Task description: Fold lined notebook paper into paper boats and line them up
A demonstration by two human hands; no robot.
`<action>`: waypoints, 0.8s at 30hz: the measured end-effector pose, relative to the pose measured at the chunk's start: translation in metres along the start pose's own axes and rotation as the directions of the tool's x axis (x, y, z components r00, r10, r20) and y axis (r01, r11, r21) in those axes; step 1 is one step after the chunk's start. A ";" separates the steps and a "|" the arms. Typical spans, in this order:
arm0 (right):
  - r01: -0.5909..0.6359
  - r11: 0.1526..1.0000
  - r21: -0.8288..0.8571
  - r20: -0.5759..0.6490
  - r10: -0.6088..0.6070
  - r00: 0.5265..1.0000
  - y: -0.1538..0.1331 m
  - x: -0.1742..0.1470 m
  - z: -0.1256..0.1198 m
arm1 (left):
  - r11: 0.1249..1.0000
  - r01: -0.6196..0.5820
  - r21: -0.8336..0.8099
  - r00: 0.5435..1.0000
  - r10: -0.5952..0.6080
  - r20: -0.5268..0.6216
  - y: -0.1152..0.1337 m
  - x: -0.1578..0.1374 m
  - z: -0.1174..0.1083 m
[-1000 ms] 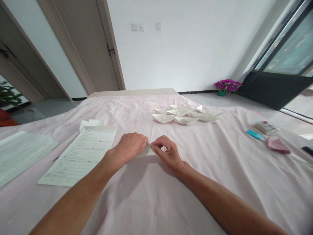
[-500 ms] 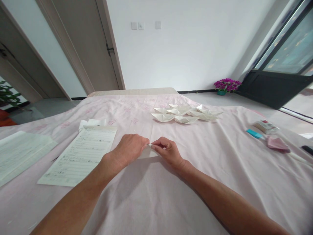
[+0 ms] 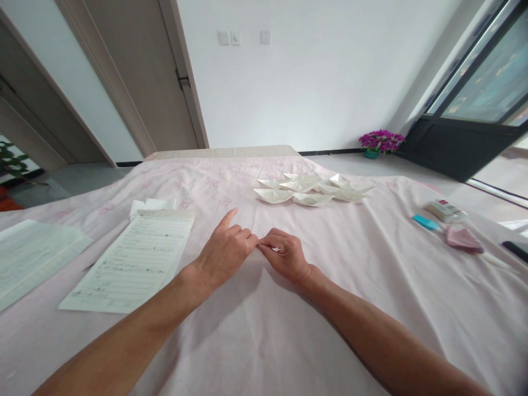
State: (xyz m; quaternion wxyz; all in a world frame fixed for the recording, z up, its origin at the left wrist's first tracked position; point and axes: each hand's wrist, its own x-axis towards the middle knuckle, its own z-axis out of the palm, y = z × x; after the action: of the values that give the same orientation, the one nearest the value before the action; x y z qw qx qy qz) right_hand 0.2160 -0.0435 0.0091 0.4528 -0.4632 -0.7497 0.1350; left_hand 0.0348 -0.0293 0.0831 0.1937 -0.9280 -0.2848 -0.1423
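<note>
My left hand (image 3: 226, 250) and my right hand (image 3: 287, 254) meet fingertip to fingertip over the middle of the cloth. Both pinch a small folded white paper, which is almost wholly hidden behind the fingers. One finger of my left hand sticks up and away, while the others are curled in. My right thumb and index finger are pressed together. Beyond my hands, several folded paper boats (image 3: 311, 190) stand in a cluster. A pad of lined paper with writing (image 3: 132, 258) lies left of my left hand.
A pink flowered cloth (image 3: 363, 286) covers the table. More paper (image 3: 37, 258) lies at the far left, with white scraps (image 3: 152, 204) behind the pad. To the right are a blue object (image 3: 425, 222), a wrapped packet (image 3: 445, 210), a pink cloth piece (image 3: 462, 238) and a dark object (image 3: 515, 250).
A finger of my left hand has lifted and straightened. The paper that showed below my hands is now mostly out of sight. My right hand keeps its pinch, and the view has shifted slightly.
</note>
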 end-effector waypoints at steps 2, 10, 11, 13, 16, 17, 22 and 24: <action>-0.011 1.000 -0.015 -0.052 0.010 0.999 0.003 0.002 0.001 | 0.999 -0.022 0.028 0.995 0.025 -0.099 -0.004 0.000 0.002; 0.021 0.973 -0.232 0.139 0.012 0.990 0.013 0.002 0.000 | 0.996 -0.046 0.078 0.966 0.064 -0.249 0.002 -0.023 0.047; 0.020 0.967 -0.252 0.173 0.025 0.985 0.014 0.001 0.000 | 0.995 -0.048 0.085 0.971 0.067 -0.229 0.004 -0.027 0.052; 0.015 0.963 -0.270 0.212 0.044 0.976 0.015 -0.001 -0.001 | 0.996 -0.013 0.086 0.979 0.030 -0.204 0.008 -0.033 0.058; 0.011 0.966 -0.260 0.224 0.049 0.973 0.016 -0.002 -0.001 | 0.997 0.028 0.068 0.986 -0.017 -0.163 0.010 -0.036 0.060; 0.012 0.967 -0.253 0.223 0.046 0.974 0.016 -0.002 -0.002 | 0.998 0.032 0.058 0.989 -0.023 -0.149 0.010 -0.036 0.061; 0.052 0.975 -0.217 0.239 0.001 0.971 0.018 -0.004 -0.005 | 0.999 0.043 -0.009 0.995 -0.043 -0.091 0.011 -0.039 0.066; 0.101 0.975 -0.197 0.269 -0.045 0.962 0.019 -0.004 -0.009 | 0.998 0.056 -0.035 0.997 -0.058 -0.060 0.013 -0.041 0.067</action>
State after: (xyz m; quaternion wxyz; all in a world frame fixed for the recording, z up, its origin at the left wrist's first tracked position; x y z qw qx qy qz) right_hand 0.2345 -0.0385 -0.0003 0.3028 -0.4582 -0.8298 0.0988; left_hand 0.0201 -0.0291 0.0045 0.1827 -0.9178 -0.3028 -0.1806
